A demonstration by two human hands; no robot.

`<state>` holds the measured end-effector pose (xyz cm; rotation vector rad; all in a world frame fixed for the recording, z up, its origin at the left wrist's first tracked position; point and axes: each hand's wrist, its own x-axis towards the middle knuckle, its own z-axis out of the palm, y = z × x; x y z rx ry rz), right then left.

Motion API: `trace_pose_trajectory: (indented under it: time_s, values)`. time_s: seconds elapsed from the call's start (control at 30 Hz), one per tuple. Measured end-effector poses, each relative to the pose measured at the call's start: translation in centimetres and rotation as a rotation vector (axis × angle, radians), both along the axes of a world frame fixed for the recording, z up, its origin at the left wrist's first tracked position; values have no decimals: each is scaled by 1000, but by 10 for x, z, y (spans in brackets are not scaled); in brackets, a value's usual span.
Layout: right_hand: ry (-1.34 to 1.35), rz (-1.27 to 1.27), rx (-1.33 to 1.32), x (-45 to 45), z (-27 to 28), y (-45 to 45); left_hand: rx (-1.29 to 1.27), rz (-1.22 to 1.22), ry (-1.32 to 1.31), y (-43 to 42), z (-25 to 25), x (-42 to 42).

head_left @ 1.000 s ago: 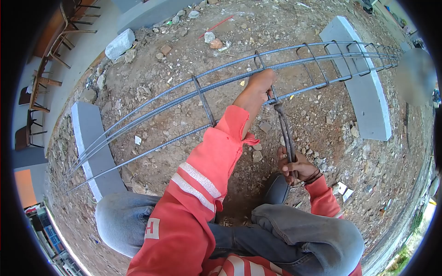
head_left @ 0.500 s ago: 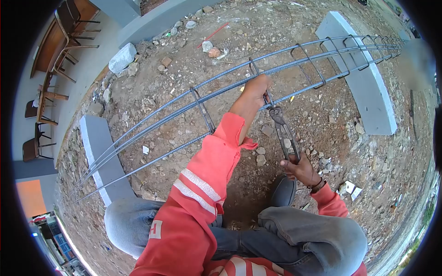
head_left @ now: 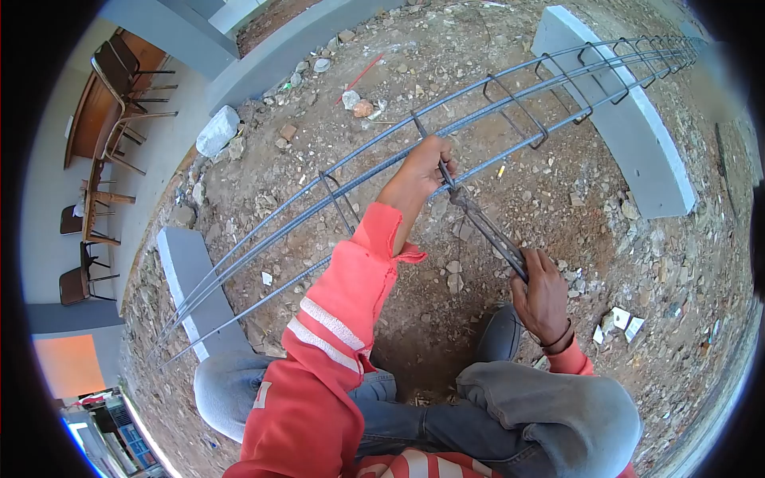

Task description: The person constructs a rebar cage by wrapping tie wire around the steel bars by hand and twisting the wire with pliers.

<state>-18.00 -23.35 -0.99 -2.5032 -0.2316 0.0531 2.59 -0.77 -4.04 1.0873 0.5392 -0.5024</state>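
A long rebar cage [head_left: 498, 105] of ribbed steel bars and square stirrups runs across the view. My left hand [head_left: 418, 169] is closed around a dark steel stirrup [head_left: 420, 126] at the cage's near bars. In my right hand [head_left: 543, 296] are the handles of dark metal pincers [head_left: 488, 229], gripped near their ends. The pincers' head meets the near bar at the stirrup's corner, just below my left fingers. Whether the jaws hold tie wire is too small to tell.
Grey concrete blocks hold up the cage, one at the left [head_left: 187, 267] and one at the right [head_left: 617, 119]. Stones and rubble cover the ground, with a large pale rock [head_left: 217, 131] at upper left. Chairs [head_left: 119, 60] stand on a floor beyond.
My right hand has moved slightly right and turned, swinging the pincers' handles to the right; they now look closer together. My left hand stays on the stirrup. The view has shifted slightly.
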Motion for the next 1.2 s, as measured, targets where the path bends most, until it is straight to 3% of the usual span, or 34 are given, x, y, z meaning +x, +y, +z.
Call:
trace_pose_trajectory:
  time_s: [0.03,0.1,0.17,0.2,0.23,0.3,0.33,0.4,0.43,0.5,0.57,0.63,0.7,0.73,0.83,0.9,0.97,1.03,1.07,1.13,1.17,1.2]
  values:
    - [-149,-42,-104,5,0,0,7,-5,-7,-1,2,0]
    - [-198,19,-64,12,-19,-12,65,-3,23,-1,6,-3]
    - [791,174,845,16,-45,-16,103,-44,21,1,3,-2]
    - [986,262,1059,8,-52,-8,135,-79,17,1,6,0]
    - [990,278,1078,-1,-72,2,158,-73,20,7,9,-2]
    - [1695,437,2119,-12,-97,16,228,-304,109,10,30,-8]
    - [1700,451,2120,-14,-99,17,238,-298,108,13,38,-12]
    - [1728,406,1903,-14,-79,23,757,-686,-81,22,55,-24]
    - [1728,409,1916,-17,-76,23,764,-693,-74,26,68,-26]
    - [1484,457,1784,-21,-71,22,1420,-1242,-226,22,121,-32]
    - [1508,432,1863,-20,-64,13,1436,-1190,-362,10,168,-48]
    - [1443,473,1901,-13,-56,4,1445,-1126,-498,3,172,-59]
    - [1450,462,1979,-4,-40,-1,1160,-727,-879,-3,150,-67]
    - [1410,537,2046,0,-34,-2,1163,-724,-878,-9,134,-74]
    - [1322,670,2148,11,-26,-3,807,-462,-961,-35,96,-83]
    - [1086,765,1982,17,-20,-2,-46,-566,-478,-48,89,-83]
    - [947,633,1905,21,2,-4,-19,-582,-443,-53,71,-76]
    - [815,509,1827,19,8,-13,212,-650,-468,-59,65,-68]
    - [922,414,2005,17,5,-23,292,-674,-476,-61,63,-65]
    - [1015,498,2342,15,5,-30,1049,-821,-1001,-66,60,-61]
    - [1076,552,2501,14,5,-34,1057,-831,-1009,-73,70,-61]
    - [1048,333,2356,9,10,-39,1309,-1016,-984,-82,88,-62]
